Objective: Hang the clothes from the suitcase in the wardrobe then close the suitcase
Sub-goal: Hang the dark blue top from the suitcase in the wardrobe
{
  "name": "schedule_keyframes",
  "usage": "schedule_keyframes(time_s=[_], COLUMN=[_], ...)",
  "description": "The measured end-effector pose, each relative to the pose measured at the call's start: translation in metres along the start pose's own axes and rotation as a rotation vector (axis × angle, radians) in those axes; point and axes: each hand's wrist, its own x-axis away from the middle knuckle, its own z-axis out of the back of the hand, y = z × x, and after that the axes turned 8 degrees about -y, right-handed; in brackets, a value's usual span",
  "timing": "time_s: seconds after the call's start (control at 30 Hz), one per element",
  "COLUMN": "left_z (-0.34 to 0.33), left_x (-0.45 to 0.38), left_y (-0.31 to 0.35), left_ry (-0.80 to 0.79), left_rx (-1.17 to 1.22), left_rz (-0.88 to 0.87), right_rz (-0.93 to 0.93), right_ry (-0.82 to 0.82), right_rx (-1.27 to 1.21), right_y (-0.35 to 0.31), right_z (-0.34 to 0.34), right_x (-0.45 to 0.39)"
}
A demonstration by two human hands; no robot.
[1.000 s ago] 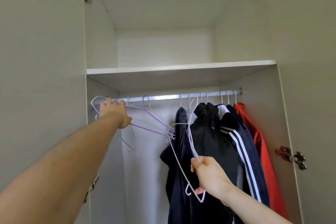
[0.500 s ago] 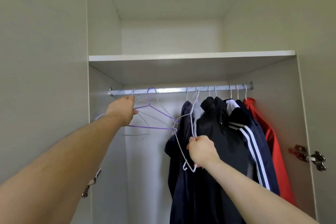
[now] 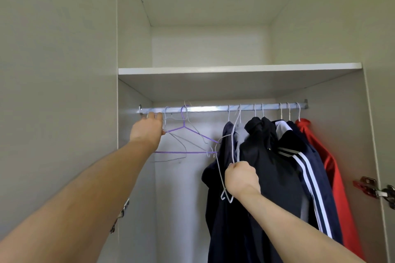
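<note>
My right hand (image 3: 241,178) has its fingers (image 3: 239,165) curled tight round the thin white wire hanger (image 3: 220,168), which I hold in front of the hanging clothes; its long axis runs steeply, hook up near the silver metal rail (image 3: 213,109) and one pointed shoulder end down below my wrist. My left hand (image 3: 146,129) reaches up to the left end of that rail, its fingers at a bunch of bare grey wire hangers (image 3: 175,134); whether they pinch the wire or only touch it I cannot tell. A purple wire hanger (image 3: 186,151) hangs among them, its straight bar lying level and pointing right toward the garments. To the right hang a dark navy jacket (image 3: 215,209), a black hooded jacket (image 3: 271,166), a navy track jacket with white stripes (image 3: 316,188) and a red garment (image 3: 333,177) nearest the side wall. A white shelf (image 3: 239,69) spans the wardrobe above the rail.
</note>
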Motion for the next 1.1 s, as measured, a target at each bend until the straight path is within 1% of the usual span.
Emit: schedule_keyframes(time_s=[0.1,0.2,0.37,0.43,0.53,0.63,0.73,0.8,0.87,0.93,0.97,1.1], left_z=[-0.008,-0.014,-0.029,-0.035,-0.043,-0.052,-0.061,-0.068,-0.074,-0.076,-0.077,-0.075], left_x=[0.004,0.008,0.008,0.008,0.01,0.016,0.019,0.018,0.015,0.01,0.008,-0.002], left_y=[0.004,0.008,0.008,0.008,0.006,0.005,0.001,-0.004,-0.006,-0.006,-0.005,-0.007], left_ry=[-0.003,0.002,0.03,0.046,0.067,0.133,0.271,0.359,0.401,0.358,0.305,-0.028], left_rx=[0.037,0.019,-0.062,-0.051,-0.005,0.082,0.247,0.389,0.511,0.613,0.634,0.524], left_rz=[0.005,0.002,-0.02,-0.035,-0.062,-0.13,-0.19,-0.147,-0.045,0.099,0.168,0.323], right_rz=[-0.012,0.006,0.129,0.193,0.21,0.222,0.176,0.117,0.08,0.055,0.044,0.066], right_ry=[0.038,0.049,-0.036,-0.07,-0.063,-0.018,-0.031,-0.057,-0.052,-0.017,0.003,0.026], right_rx=[0.051,0.119,0.289,0.346,0.347,0.356,0.334,0.352,0.367,0.344,0.327,0.31], right_y=[0.002,-0.002,-0.025,-0.033,-0.04,-0.038,-0.029,-0.019,-0.009,0.001,0.005,0.023], right_z=[0.005,0.001,-0.027,-0.04,-0.042,-0.035,-0.039,-0.045,-0.047,-0.041,-0.037,-0.02], right_x=[-0.002,-0.005,-0.017,-0.024,-0.035,-0.049,-0.057,-0.056,-0.054,-0.055,-0.055,-0.057])
